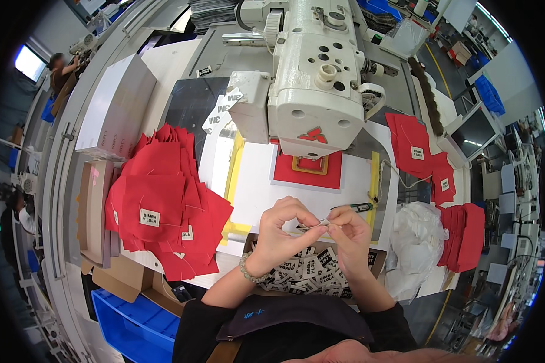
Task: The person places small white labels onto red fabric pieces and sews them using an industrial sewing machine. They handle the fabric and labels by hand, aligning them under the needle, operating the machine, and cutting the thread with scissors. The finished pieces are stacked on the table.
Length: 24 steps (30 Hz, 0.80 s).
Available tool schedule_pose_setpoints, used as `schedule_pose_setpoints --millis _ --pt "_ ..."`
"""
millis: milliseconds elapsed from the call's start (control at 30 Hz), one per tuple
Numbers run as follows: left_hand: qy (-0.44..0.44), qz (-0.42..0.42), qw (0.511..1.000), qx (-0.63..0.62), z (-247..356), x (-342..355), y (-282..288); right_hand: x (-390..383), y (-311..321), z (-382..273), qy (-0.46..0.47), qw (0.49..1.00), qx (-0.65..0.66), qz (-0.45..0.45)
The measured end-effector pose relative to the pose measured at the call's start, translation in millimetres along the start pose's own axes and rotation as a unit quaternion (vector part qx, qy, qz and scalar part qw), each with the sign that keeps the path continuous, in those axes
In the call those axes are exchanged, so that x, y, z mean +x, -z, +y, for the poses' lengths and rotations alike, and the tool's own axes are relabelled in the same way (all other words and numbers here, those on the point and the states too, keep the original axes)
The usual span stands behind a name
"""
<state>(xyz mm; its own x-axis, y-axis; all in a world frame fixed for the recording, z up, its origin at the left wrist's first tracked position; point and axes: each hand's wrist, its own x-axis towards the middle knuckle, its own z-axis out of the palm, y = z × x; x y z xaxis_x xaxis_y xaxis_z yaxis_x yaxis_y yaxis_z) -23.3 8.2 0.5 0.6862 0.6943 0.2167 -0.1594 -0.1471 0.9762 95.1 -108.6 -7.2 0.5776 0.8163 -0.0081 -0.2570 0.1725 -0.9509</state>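
Observation:
Between my fingertips, just above a box of loose labels [309,270], I pinch a small pale fabric label [324,222]. My left hand [286,227] grips it from one side, with a beaded bracelet at the wrist. From the other side, my right hand [350,233] holds it with thumb and finger. Farther off, a red fabric piece [330,181] lies on the white work plate [257,181], under the yellowish frame [310,165] of a white sewing machine [312,78]. Next to my right hand lies a dark-handled thread snipper [361,207].
A heap of red labelled pieces [157,199] lies at left, beside a white box [115,109] and an open carton [95,212]. More red pieces [412,145] and crumpled white plastic [415,242] are at right. A blue crate [133,327] stands lower left.

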Motion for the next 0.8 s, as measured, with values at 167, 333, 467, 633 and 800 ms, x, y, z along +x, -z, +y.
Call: schedule_pose_setpoints --millis 167,333,467,633,800 --pt "-0.023 0.030 0.999 -0.022 1.8 -0.6 -4.3 -3.4 -2.1 -3.7 0.013 1.000 -0.015 -0.015" --pt "-0.047 0.023 0.995 -0.089 -2.1 -1.5 -6.5 -6.1 -4.5 -1.9 0.029 0.999 -0.001 -0.017" --pt "-0.027 0.021 0.991 -0.126 -1.0 -3.3 -6.4 -7.3 -5.1 -1.1 0.025 0.999 0.010 -0.018" --pt "-0.019 0.025 0.988 -0.153 -0.6 -3.5 -7.6 -8.6 -6.1 -0.3 0.011 0.999 0.030 -0.017" --pt "-0.009 0.028 0.986 -0.166 0.1 -3.6 -8.3 -8.4 -7.1 -1.8 0.011 0.999 0.037 -0.021"
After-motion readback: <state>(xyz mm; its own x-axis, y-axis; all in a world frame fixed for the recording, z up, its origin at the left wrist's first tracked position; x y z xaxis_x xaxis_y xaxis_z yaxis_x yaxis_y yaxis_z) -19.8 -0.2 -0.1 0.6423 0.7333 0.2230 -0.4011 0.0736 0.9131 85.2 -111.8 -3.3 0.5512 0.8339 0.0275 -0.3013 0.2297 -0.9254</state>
